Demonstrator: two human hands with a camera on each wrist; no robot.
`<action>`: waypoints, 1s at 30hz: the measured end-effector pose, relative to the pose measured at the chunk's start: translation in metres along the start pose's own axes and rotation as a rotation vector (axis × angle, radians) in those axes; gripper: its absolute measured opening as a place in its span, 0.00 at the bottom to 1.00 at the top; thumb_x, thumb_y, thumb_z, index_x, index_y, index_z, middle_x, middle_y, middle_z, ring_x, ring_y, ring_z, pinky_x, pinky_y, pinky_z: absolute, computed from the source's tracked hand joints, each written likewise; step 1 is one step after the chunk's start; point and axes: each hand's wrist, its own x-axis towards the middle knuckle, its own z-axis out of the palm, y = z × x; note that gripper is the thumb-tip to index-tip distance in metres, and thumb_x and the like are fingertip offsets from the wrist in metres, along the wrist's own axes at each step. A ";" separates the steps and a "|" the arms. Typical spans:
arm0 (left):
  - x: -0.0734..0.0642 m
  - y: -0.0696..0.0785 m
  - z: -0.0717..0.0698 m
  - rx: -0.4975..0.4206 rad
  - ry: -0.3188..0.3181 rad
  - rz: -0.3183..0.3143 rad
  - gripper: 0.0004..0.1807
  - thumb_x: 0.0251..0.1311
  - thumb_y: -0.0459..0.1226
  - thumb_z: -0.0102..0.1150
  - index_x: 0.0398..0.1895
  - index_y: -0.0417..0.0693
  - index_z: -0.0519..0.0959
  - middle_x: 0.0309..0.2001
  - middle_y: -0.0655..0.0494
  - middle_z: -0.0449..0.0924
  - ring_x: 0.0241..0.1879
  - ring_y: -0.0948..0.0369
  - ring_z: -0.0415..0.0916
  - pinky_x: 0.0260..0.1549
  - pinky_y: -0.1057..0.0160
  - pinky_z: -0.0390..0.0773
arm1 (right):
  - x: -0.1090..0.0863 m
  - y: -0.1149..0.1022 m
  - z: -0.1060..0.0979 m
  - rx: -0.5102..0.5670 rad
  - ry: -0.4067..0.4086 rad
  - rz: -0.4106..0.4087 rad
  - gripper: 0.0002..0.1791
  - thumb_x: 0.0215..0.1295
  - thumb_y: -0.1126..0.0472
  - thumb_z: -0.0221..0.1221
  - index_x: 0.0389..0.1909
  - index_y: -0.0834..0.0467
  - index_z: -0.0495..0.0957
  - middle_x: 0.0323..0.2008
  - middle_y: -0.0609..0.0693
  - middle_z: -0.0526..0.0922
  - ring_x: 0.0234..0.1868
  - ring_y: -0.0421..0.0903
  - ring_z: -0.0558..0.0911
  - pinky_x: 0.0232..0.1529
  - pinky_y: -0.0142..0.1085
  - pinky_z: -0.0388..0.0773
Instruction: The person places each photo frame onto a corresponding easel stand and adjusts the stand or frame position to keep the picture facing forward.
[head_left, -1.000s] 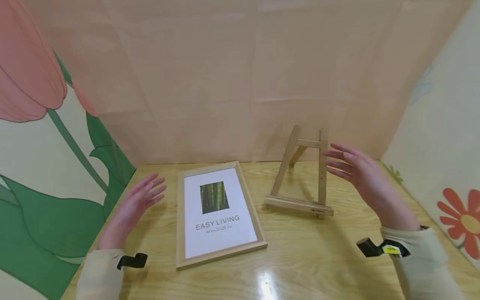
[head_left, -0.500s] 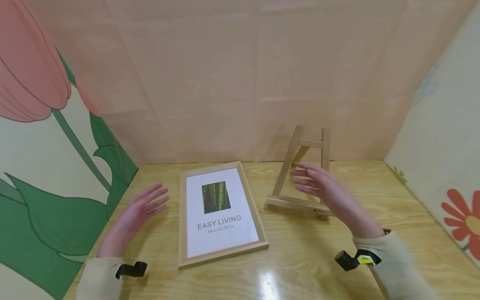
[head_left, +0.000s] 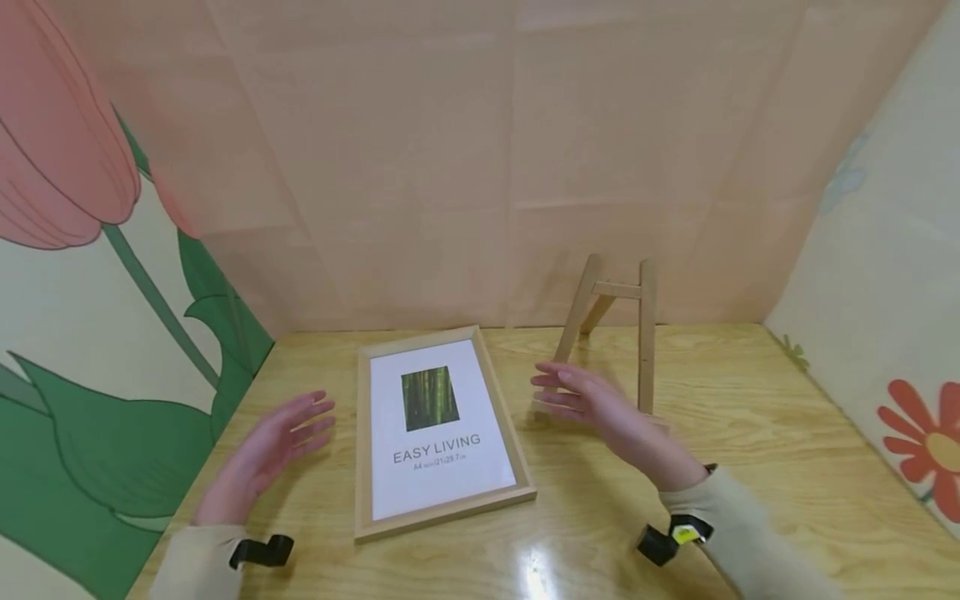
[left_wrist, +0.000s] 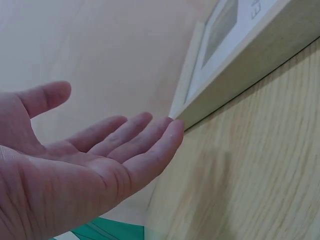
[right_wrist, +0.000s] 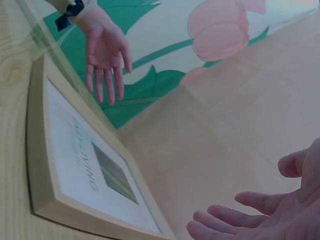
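A light wooden picture frame [head_left: 444, 450] lies flat on the table, its white insert reading "EASY LIVING" below a small forest picture. To its left hovers my left hand [head_left: 273, 450], fingers extended and palm toward the frame; the left wrist view shows this hand [left_wrist: 105, 165] holding nothing. On the frame's other side is my right hand [head_left: 600, 412], its fingers also extended with nothing in them. Behind the right hand stands a small wooden easel [head_left: 647, 333], whose lower ledge is mostly hidden by that hand. In the right wrist view the picture frame [right_wrist: 42, 145] lies between both hands.
The wood-grain table [head_left: 585, 533] ends at a pinkish cloth backdrop [head_left: 405, 167]. A panel with a painted tulip [head_left: 60, 150] rises on the left. Another panel bearing a red flower [head_left: 937, 446] borders the right side.
My right hand has moved left and lower, from beside the easel's right leg to the picture frame's right side. The left hand has shifted slightly down. Picture frame and easel stay in place.
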 end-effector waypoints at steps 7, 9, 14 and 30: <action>0.004 -0.007 0.003 -0.003 0.000 -0.035 0.35 0.75 0.48 0.37 0.74 0.37 0.44 0.72 0.33 0.46 0.69 0.39 0.50 0.63 0.45 0.62 | 0.012 0.018 0.021 -0.006 -0.006 0.039 0.33 0.77 0.46 0.37 0.71 0.67 0.52 0.68 0.67 0.58 0.68 0.63 0.59 0.69 0.54 0.52; 0.006 -0.009 0.004 -0.005 0.004 -0.050 0.34 0.75 0.49 0.37 0.74 0.38 0.44 0.72 0.34 0.46 0.69 0.40 0.50 0.62 0.44 0.62 | 0.014 0.024 0.025 -0.003 -0.012 0.058 0.33 0.78 0.46 0.35 0.72 0.66 0.51 0.69 0.67 0.57 0.69 0.64 0.56 0.69 0.54 0.50; 0.008 -0.012 0.003 -0.033 0.007 -0.075 0.35 0.75 0.49 0.37 0.74 0.37 0.43 0.72 0.34 0.46 0.69 0.40 0.49 0.62 0.44 0.62 | 0.021 0.032 0.030 0.017 -0.021 0.085 0.32 0.78 0.48 0.34 0.72 0.66 0.49 0.70 0.68 0.54 0.70 0.65 0.52 0.70 0.53 0.49; 0.012 -0.020 0.002 -0.076 0.017 -0.099 0.36 0.75 0.49 0.36 0.74 0.36 0.41 0.72 0.32 0.44 0.69 0.39 0.48 0.61 0.43 0.65 | 0.047 0.044 0.027 0.068 -0.024 0.169 0.33 0.78 0.47 0.33 0.73 0.64 0.45 0.73 0.65 0.44 0.71 0.65 0.47 0.70 0.56 0.43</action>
